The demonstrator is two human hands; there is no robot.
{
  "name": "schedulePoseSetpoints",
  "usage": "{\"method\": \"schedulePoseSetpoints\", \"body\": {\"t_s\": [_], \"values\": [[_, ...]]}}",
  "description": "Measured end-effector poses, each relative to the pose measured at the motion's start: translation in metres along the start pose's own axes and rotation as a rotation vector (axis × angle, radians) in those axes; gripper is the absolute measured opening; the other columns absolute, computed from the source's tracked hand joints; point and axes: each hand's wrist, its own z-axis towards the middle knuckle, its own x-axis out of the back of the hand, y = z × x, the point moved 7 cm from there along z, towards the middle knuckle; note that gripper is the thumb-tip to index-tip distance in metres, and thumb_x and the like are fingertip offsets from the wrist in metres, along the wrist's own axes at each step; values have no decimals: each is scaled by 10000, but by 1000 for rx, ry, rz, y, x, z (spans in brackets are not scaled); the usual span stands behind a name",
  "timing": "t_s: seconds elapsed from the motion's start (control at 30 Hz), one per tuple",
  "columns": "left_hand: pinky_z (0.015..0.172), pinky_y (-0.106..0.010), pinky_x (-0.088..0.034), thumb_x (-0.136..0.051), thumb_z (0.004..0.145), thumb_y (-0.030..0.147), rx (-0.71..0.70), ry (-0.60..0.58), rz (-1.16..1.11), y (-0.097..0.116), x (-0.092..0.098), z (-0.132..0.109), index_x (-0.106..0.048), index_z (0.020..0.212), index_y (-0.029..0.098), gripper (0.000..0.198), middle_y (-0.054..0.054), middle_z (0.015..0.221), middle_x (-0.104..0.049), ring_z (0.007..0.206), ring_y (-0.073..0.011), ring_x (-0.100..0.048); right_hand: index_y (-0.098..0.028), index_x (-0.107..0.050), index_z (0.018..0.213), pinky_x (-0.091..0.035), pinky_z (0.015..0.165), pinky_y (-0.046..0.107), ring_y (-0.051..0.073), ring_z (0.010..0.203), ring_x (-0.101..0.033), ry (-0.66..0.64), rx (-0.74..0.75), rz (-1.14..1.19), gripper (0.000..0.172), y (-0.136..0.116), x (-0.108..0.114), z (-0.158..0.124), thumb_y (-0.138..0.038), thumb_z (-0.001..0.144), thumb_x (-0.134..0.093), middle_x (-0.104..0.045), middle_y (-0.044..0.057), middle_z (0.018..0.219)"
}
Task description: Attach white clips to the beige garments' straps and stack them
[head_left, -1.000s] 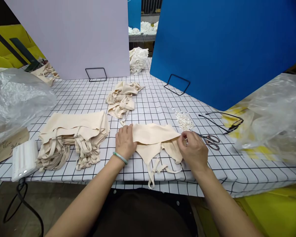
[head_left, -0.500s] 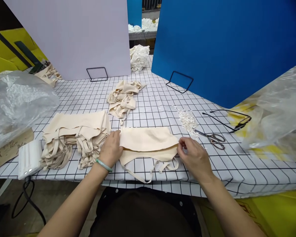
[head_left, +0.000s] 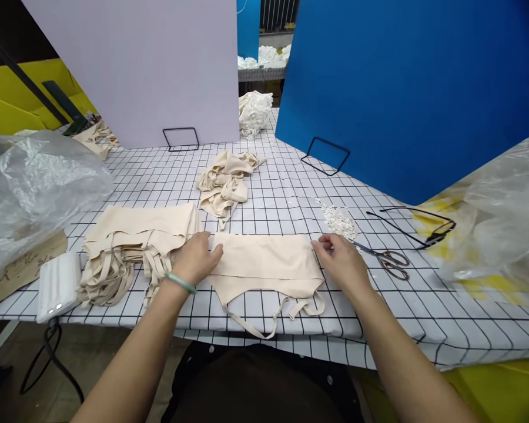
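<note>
A beige strappy top (head_left: 264,261) lies flat on the checked cloth in front of me, its wide band at the far side and thin straps trailing toward the near table edge. My left hand (head_left: 196,258) rests at its left edge, thumb spread away from the fingers and touching the fabric. At the upper right corner, my right hand (head_left: 341,258) has its fingers curled together in a pinch on the edge. Left of my left hand is a neat stack of similar beige tops (head_left: 143,223), straps hanging toward me.
Crumpled beige pieces (head_left: 224,182) lie farther back. Scissors (head_left: 390,261), white scraps (head_left: 338,220) and eyeglasses (head_left: 432,235) are on the right. A white power bank (head_left: 59,285) with a cable sits left. A lilac panel (head_left: 158,70) and a blue panel (head_left: 401,88) stand behind.
The folded-over front of the top now lies smoother and lower over the layer beneath. My right hand has moved up along the right edge; my left thumb has spread out. The view shifted slightly.
</note>
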Motion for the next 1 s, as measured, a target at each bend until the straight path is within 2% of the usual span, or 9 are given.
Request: {"method": "schedulePoseSetpoints", "body": {"t_s": [0.17,0.27,0.33,0.4,0.53,0.67,0.77,0.83,1.0], "values": [[879,-372,-523,-494,817,55,-4,63,-48,-2,-20,26,-511,1260,101,446,-94,922,-660,934,-244,-647,-230,-571,725,-410,740,377,242,811,-572,-122,-16,0,174,-13,-27,22,-389,795,-564,-644,37,792],[930,-438,-518,-487,805,19,-91,205,-33,0,-17,17,-516,1243,85,444,-152,1044,-626,1046,-287,-609,-225,-581,884,-420,734,361,224,795,-569,-72,-11,99,175,-15,-11,13,-367,781,-590,-661,45,908],[987,-492,-493,-485,810,11,-252,291,-34,17,-16,-1,-529,1218,92,419,-182,1155,-586,1143,-313,-556,-225,-577,975,-425,731,358,231,829,-569,-18,39,107,255,-16,7,-7,-389,784,-614,-652,63,993],[1023,-506,-482,-460,840,9,-451,310,-120,43,-23,-23,-525,1222,117,402,-171,1201,-570,1184,-296,-531,-232,-587,922,-423,702,352,238,832,-569,4,45,83,228,-13,19,-36,-443,837,-579,-647,65,959],[1004,-470,-524,-428,884,23,-760,190,-385,101,-49,-57,-520,1224,161,379,-138,1226,-571,1190,-238,-541,-239,-608,789,-433,716,383,267,839,-572,-39,-28,-6,290,-2,19,-95,-526,831,-585,-647,63,872],[970,-426,-556,-439,867,23,-912,-18,-425,138,-80,-60,-576,1159,129,340,-144,1191,-619,1136,-232,-577,-230,-615,785,-446,784,379,244,839,-578,-144,-114,170,272,12,25,-129,-490,847,-566,-640,46,835],[976,-417,-553,-452,855,17,-928,-105,-367,145,-89,-55,-623,1103,120,319,-128,1144,-652,1094,-233,-589,-216,-651,905,-463,716,315,204,766,-595,-481,-254,473,327,23,25,-158,-524,886,-543,-644,31,790],[982,-425,-547,-453,861,25,-925,-110,-347,146,-88,-56,-633,1105,119,317,-126,1158,-652,1102,-238,-584,-207,-656,909,-462,725,300,197,773,-597,-634,-293,569,363,27,25,-178,-545,901,-524,-641,29,778],[1023,-480,-513,-476,868,73,-919,-90,-263,153,-87,-69,-652,1104,119,298,-136,1189,-658,1155,-272,-568,-205,-555,693,-441,747,295,183,791,-540,-522,-319,491,436,39,22,-196,-606,865,-550,-548,21,806]]}}
